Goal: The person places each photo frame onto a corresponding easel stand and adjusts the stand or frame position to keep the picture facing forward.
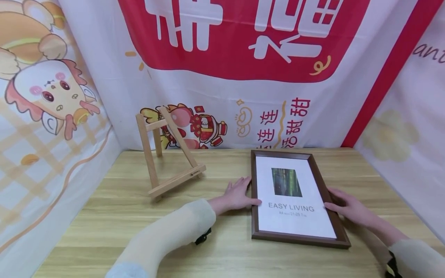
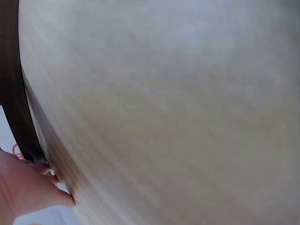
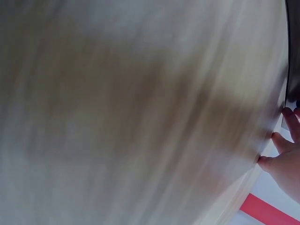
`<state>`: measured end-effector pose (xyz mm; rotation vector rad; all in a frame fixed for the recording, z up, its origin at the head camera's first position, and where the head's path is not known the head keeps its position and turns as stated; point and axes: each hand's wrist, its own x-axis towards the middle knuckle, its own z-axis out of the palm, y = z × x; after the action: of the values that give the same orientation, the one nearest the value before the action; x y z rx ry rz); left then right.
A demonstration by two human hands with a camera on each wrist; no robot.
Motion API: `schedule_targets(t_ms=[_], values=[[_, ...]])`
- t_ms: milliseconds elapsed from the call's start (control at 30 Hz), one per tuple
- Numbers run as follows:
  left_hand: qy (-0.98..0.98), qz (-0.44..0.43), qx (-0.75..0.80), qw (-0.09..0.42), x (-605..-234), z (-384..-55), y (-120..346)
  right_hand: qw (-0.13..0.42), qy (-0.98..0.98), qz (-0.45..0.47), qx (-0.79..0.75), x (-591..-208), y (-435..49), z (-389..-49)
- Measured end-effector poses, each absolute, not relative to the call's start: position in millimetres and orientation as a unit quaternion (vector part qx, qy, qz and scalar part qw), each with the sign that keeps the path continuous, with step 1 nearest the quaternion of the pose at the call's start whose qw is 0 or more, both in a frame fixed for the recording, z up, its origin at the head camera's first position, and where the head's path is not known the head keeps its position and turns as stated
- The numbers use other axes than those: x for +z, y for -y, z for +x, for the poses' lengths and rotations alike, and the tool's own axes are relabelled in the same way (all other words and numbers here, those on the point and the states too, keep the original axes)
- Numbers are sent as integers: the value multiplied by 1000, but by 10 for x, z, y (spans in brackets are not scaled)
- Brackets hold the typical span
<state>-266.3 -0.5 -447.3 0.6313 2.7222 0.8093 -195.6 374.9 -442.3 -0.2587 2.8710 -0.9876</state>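
A brown picture frame [image 1: 300, 241] lies face up on the wooden table, its white insert printed with "EASY LIVING" and a small green picture. My left hand [image 1: 238, 195] holds its left side, thumb over the front border and fingers along the outer edge. On the opposite side my right hand [image 1: 347, 206] grips the border the same way, thumb on top. In the left wrist view the left hand [image 2: 28, 190] has fingertips at the tabletop beside the dark border. The right wrist view shows the right hand's fingers [image 3: 276, 140] low against the table next to the frame.
A small wooden easel [image 1: 177, 179] stands at the back left of the table [image 1: 222, 243]. Behind it hangs a white cloth with a red printed panel [image 1: 236, 65]. Printed cloths [image 1: 52, 154] also close off the left and right sides.
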Motion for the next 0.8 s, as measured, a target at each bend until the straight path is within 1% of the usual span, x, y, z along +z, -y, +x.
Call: schedule_targets(t_ms=[367,533,633,700,800], values=[[-917,207,317,126,-4417,-2647,-15,62,-937,-57,-340,-4383,-3730,-1971],[-873,212,417,137,-4408,-2658,-25,55,-925,-52,-372,-4338,-3707,-1977],[-838,216,479,148,-4344,-2645,-7,38,-918,-63,-389,-4294,-3689,-1984],[-818,207,514,158,-4300,-2643,8,37,-909,-65,-409,-4258,-3674,-1982],[-784,188,565,174,-4239,-2649,38,57,-887,-55,-455,-4207,-3643,-1981]])
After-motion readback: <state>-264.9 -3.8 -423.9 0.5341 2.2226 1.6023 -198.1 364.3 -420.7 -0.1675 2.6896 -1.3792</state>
